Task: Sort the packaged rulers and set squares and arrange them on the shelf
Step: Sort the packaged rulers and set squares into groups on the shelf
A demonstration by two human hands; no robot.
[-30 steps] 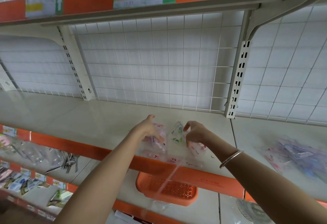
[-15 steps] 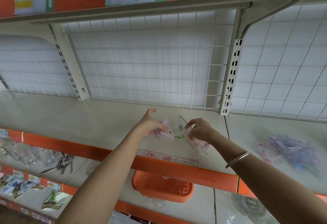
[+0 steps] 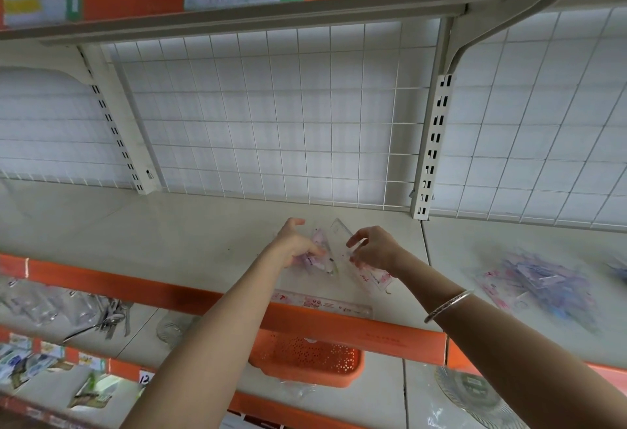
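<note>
On the cream shelf (image 3: 190, 242) both my hands work at a small pile of clear packaged set squares. My left hand (image 3: 297, 242) pinches a pink-printed packet (image 3: 314, 259) between thumb and fingers. Just to its right, my right hand (image 3: 373, 250) curls its fingers round the edge of a clear triangular set square (image 3: 339, 238) that stands tilted up. Another packet (image 3: 375, 277) lies under my right wrist. A long clear packaged ruler (image 3: 322, 303) lies flat along the shelf's orange front edge.
A blurred heap of packaged rulers and set squares (image 3: 539, 282) lies on the shelf section to the right. White wire grid backs the shelf. On the shelf below are an orange perforated basket (image 3: 305, 359), metal utensils (image 3: 108, 320) and a glass plate (image 3: 475, 394).
The packets have moved further back on the shelf with both hands. The long ruler has been left lying along the front edge.
</note>
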